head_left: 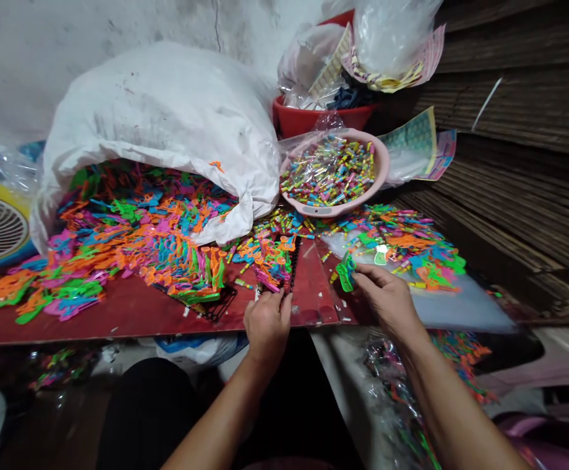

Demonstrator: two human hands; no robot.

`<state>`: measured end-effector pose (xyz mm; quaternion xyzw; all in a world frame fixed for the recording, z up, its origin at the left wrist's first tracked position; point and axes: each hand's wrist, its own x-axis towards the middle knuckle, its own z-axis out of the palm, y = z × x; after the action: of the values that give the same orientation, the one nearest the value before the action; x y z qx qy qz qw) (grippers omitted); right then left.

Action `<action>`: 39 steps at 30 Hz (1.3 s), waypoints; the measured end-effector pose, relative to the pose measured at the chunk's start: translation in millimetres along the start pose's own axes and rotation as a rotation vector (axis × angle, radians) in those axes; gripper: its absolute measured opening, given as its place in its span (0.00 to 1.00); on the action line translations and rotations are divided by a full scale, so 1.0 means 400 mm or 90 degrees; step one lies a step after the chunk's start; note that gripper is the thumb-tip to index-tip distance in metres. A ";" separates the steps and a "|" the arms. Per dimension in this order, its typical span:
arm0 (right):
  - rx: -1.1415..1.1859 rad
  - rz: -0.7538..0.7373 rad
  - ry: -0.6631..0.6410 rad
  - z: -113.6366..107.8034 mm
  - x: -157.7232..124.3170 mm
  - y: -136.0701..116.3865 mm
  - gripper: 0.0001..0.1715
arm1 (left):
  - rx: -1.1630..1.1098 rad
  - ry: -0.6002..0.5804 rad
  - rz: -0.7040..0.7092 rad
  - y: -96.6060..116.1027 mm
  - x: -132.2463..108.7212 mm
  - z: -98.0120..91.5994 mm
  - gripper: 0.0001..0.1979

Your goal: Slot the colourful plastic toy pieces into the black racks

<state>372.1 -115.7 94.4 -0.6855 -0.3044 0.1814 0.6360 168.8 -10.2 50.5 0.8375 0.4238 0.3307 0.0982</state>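
Note:
My right hand (379, 294) pinches a green plastic piece (346, 273) with some blue on it, just above the red tabletop (313, 307). Near the table's front edge, my left hand (268, 320) has its fingers drawn together at the lower end of a dark rack (294, 261) of small colourful pieces (274, 261); what its fingertips hold, if anything, is hidden. To its left, a row of orange, blue and green plastic pieces (186, 264) stands packed on another black rack (220, 305).
A big white sack (166, 104) spills plastic pieces at the left. Behind are a pink basin (385, 163) of small striped tubes and a red tub (304, 121). More pieces lie on a plastic sheet (465, 303); stacked cardboard (519, 163) stands right, a yellow fan (0, 225) left.

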 end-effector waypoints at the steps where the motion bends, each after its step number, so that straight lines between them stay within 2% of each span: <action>1: -0.011 -0.011 0.016 0.001 -0.003 -0.005 0.20 | -0.003 -0.002 0.000 -0.001 -0.001 -0.001 0.11; 4: -0.065 -0.050 0.073 -0.006 0.008 0.001 0.19 | 0.003 -0.013 0.009 -0.002 -0.001 -0.004 0.11; 7: -0.145 -0.089 0.084 -0.035 0.064 0.034 0.18 | 0.035 -0.027 0.009 -0.001 0.002 -0.004 0.12; 12: -0.408 -0.096 0.089 -0.106 0.192 0.074 0.15 | 0.055 -0.018 0.025 -0.008 0.003 -0.003 0.12; 15: -0.521 -0.143 0.132 -0.111 0.215 0.062 0.19 | 0.053 0.004 0.035 -0.020 0.000 -0.002 0.12; 18: -0.608 -0.280 0.131 -0.065 0.192 0.045 0.21 | 0.059 0.018 0.038 -0.030 0.000 -0.002 0.12; 21: -0.539 -0.344 -0.001 0.018 0.151 0.037 0.17 | 0.052 0.028 0.033 -0.036 0.002 -0.003 0.11; 24: -0.409 -0.332 -0.106 0.098 0.099 0.030 0.15 | 0.040 0.014 0.024 -0.036 0.005 -0.007 0.11; 30: -0.266 -0.260 -0.180 0.197 -0.032 0.004 0.09 | 0.038 -0.052 0.015 -0.033 0.007 -0.020 0.10; 33: -0.275 -0.258 -0.178 0.238 -0.079 -0.001 0.06 | 0.031 -0.077 0.016 -0.032 0.008 -0.030 0.10; 39: -0.427 -0.293 -0.088 0.281 -0.121 -0.003 0.03 | 0.024 -0.108 0.035 -0.027 0.008 -0.040 0.10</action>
<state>264.2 -61.7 74.7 -0.7550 -0.5339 -0.0295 0.3796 152.8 -2.9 59.4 0.8755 0.3973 0.2527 0.1089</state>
